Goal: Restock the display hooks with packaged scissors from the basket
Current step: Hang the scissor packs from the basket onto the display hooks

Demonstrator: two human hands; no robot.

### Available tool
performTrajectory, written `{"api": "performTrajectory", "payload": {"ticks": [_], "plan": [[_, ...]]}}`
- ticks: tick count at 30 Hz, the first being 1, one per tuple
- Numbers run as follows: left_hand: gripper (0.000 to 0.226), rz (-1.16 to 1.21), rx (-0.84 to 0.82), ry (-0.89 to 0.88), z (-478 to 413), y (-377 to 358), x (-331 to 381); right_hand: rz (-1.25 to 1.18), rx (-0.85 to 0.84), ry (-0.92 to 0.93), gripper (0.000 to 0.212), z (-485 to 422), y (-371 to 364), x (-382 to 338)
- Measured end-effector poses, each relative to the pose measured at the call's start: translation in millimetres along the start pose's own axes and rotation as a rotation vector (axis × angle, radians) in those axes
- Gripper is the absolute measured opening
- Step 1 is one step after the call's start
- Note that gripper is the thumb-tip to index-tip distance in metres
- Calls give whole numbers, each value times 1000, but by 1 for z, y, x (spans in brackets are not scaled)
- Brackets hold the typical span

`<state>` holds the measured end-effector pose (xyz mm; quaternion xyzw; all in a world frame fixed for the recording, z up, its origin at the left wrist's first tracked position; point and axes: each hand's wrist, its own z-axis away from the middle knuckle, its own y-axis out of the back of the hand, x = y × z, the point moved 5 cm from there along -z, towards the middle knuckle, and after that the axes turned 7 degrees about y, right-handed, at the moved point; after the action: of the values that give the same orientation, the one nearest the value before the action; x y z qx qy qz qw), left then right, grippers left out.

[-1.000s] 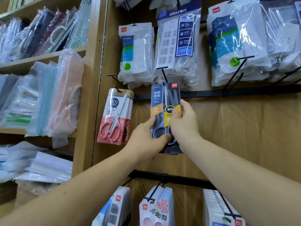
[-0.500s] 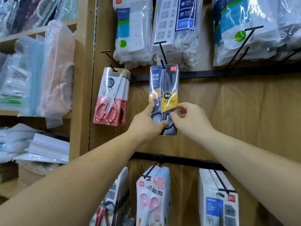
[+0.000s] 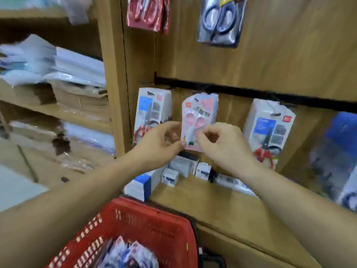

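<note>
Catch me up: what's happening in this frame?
A person is restocking scissors at a wooden display wall. The left hand and right hand are at the lower edges of a pink scissors pack hanging under the black rail; blur hides whether they grip it. The red basket below holds more packs. A dark-handled scissors pack hangs above.

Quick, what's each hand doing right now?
Left hand: fingers curled beside pink-and-white packaged scissors; grip cannot be told.
Right hand: curled against the same package; cannot be told.
</note>
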<state>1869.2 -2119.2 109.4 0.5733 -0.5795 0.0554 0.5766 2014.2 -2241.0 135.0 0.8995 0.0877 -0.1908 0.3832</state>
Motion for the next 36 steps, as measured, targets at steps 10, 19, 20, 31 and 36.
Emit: {"api": "performTrajectory", "payload": {"ticks": [10, 19, 20, 31, 36], "plan": [[50, -191, -380, 464, 198, -91, -236, -17, -842, -192, 55, 260, -199, 78], [32, -562, -604, 648, 281, -61, -309, 443, -1026, 265, 66, 289, -231, 68], [30, -547, -632, 628, 276, -63, -309, 529, -1099, 260, 66, 286, -239, 64], [51, -359, -695, 711, 254, -56, -368, -32, -1408, -542, 95, 360, -422, 78], [55, -370, -722, 765, 254, -43, -398, 74, -1345, -699, 157, 385, -464, 86]]}}
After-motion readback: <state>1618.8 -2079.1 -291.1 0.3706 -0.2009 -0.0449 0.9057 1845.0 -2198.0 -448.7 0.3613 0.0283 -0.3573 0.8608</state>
